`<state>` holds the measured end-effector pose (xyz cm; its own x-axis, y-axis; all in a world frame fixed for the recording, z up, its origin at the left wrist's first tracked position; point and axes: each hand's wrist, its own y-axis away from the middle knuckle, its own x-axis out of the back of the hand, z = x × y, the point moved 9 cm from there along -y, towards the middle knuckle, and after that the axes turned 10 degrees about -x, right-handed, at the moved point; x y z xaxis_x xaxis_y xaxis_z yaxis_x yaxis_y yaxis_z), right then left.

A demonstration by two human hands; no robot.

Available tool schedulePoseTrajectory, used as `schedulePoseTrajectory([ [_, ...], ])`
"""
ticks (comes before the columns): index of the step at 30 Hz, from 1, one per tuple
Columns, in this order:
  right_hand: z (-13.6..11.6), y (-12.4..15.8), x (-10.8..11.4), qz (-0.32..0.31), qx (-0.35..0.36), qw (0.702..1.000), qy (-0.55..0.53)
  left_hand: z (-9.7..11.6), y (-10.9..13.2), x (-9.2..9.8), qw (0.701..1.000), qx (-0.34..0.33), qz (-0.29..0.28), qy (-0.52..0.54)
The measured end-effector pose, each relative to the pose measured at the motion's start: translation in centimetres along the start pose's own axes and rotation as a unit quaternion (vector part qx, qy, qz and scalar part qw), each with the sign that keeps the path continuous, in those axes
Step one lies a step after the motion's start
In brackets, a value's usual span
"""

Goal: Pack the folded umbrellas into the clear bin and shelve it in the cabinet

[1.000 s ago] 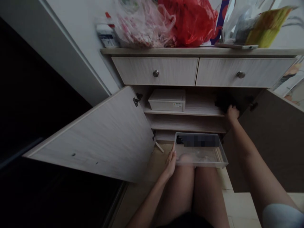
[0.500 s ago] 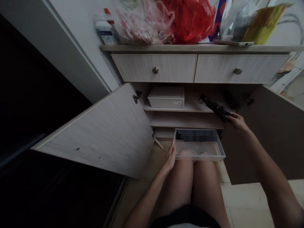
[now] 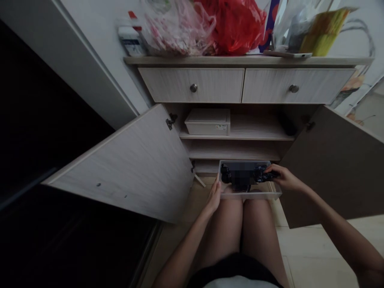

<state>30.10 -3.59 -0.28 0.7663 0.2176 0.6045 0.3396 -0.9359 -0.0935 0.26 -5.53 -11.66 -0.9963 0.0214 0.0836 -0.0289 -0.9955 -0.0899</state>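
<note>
Cabinet (image 3: 240, 61): pale wood-grain laminate, two shut drawers with round metal knobs, both lower doors swung wide. Left door (image 3: 129, 164) is lit and matte; right door (image 3: 333, 160) is in shadow. Plain shelves inside.

Top is crowded with a crinkled red bag (image 3: 237, 26) and thin pale bags beside it.

Upper shelf: white lidded box (image 3: 207, 122), rectangular, smooth plastic.

Bin (image 3: 249, 196): shallow, translucent, rectangular, at the cabinet's foot, near edge against the knees, long axis left-right.

Umbrella (image 3: 260, 174): black, folded, soft creased fabric, probably an umbrella. It lies in or just over the bin, long axis along the bin's length; its middle is blurred out.

Right hand (image 3: 285, 180): closed around the umbrella's right end, at the bin's right rim. This is the nearer hand.

Left hand (image 3: 214, 196): fingers straight, flat against the bin's left wall, gripping nothing, well clear of the umbrella.
</note>
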Motion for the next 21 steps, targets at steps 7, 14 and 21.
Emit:
schedulePoseTrajectory([
  [7,0.7,-0.8,-2.1,0.001,0.056,0.989,0.136,0.6,0.1,0.1,1.0,0.004,-0.015,0.0],
  [14,1.4,-1.5,-3.4,-0.011,-0.004,0.921,0.389,0.9,0.4,0.3,1.0,-0.016,-0.014,-0.01],
  [21,-0.3,-1.7,-4.1,-0.044,0.021,0.885,0.463,0.3,0.3,0.3,1.0,-0.015,-0.006,0.004],
])
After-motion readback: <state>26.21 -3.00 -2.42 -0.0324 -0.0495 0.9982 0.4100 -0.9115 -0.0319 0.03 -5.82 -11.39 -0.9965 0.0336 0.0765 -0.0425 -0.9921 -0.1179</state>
